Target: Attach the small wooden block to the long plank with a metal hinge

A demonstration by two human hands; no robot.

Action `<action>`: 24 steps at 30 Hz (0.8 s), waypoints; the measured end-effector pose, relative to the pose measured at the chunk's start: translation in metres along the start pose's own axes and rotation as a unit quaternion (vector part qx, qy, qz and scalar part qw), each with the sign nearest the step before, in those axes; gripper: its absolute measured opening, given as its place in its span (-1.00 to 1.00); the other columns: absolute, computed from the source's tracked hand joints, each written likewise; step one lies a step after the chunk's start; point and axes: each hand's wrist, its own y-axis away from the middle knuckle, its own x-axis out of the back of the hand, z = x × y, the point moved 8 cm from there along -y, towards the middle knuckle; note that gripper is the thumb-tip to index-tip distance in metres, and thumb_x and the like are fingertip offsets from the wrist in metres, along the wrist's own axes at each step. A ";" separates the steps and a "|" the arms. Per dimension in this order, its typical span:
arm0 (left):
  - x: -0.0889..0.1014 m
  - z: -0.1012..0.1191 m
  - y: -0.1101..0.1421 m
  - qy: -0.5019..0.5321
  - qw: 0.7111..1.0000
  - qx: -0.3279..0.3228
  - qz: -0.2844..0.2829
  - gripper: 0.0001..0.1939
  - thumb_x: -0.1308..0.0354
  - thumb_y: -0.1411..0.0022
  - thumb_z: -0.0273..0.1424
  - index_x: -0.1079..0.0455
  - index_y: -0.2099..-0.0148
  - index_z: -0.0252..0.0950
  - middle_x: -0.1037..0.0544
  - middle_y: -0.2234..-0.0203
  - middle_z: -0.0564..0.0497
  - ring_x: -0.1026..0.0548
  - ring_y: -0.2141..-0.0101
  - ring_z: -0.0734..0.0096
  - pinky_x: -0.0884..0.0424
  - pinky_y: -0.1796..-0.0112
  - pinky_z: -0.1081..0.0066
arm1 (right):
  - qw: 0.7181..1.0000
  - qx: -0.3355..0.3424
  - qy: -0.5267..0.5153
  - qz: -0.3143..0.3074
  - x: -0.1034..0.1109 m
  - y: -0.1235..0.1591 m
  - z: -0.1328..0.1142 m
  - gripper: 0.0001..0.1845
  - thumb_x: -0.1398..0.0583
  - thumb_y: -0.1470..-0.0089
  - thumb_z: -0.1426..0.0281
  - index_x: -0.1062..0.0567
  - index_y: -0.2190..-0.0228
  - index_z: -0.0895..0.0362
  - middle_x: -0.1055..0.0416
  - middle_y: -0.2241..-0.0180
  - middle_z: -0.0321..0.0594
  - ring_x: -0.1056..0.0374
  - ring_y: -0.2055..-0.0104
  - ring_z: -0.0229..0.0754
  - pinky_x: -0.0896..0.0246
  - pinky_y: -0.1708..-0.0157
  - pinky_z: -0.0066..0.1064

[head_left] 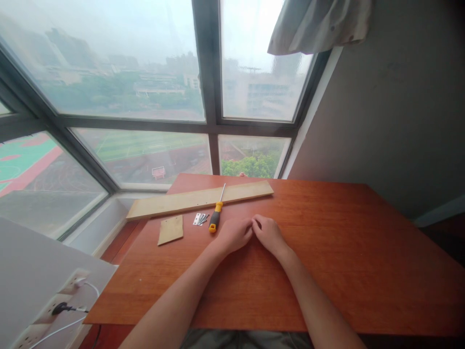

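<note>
My left hand (237, 233) and my right hand (268, 230) rest on the wooden table, their fingertips touching each other. The fingers of both are loosely curled and closed, and I see no object in them. Left of my left hand lies a screwdriver (215, 217) with a yellow and black handle, its shaft reaching over a long wooden board (181, 202). Beside the screwdriver are several screws (203, 219) and a small white metal bracket with holes (196, 218). A small square wooden piece (170, 230) lies farther left.
The reddish-brown table (327, 252) stands against large windows. The long board's left end sticks out past the table's left edge. At lower left, a wall carries sockets (47, 310) with plugs and cables. A grey curtain (319, 26) hangs at upper right.
</note>
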 end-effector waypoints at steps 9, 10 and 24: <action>-0.001 0.000 0.000 -0.003 1.000 -0.005 -0.004 -0.78 0.03 -0.33 -0.32 -0.43 0.17 -0.23 -0.61 0.26 -0.06 -0.56 0.26 0.22 -0.35 0.28 0.40 | 1.000 0.002 0.009 -0.002 0.001 0.000 -0.002 -0.72 -0.02 -0.25 0.38 -0.45 0.44 0.08 -0.52 0.39 -0.19 -0.37 0.35 -0.18 -0.01 0.35 -0.43; -0.001 0.000 0.000 -0.004 1.000 -0.006 -0.005 -0.78 0.04 -0.33 -0.32 -0.43 0.17 -0.23 -0.61 0.26 -0.06 -0.56 0.27 0.22 -0.35 0.28 0.40 | 1.000 0.002 0.011 -0.002 0.001 0.000 -0.002 -0.72 -0.02 -0.25 0.38 -0.45 0.44 0.08 -0.52 0.39 -0.19 -0.37 0.35 -0.18 0.00 0.36 -0.43; 0.001 0.002 0.000 -0.002 1.000 -0.015 0.004 -0.78 0.05 -0.33 -0.35 -0.43 0.19 -0.22 -0.61 0.27 -0.05 -0.55 0.27 0.24 -0.34 0.30 0.41 | 1.000 0.002 0.022 -0.002 0.003 0.000 -0.004 -0.72 -0.02 -0.25 0.39 -0.44 0.44 0.08 -0.51 0.40 -0.20 -0.36 0.36 -0.19 0.03 0.39 -0.42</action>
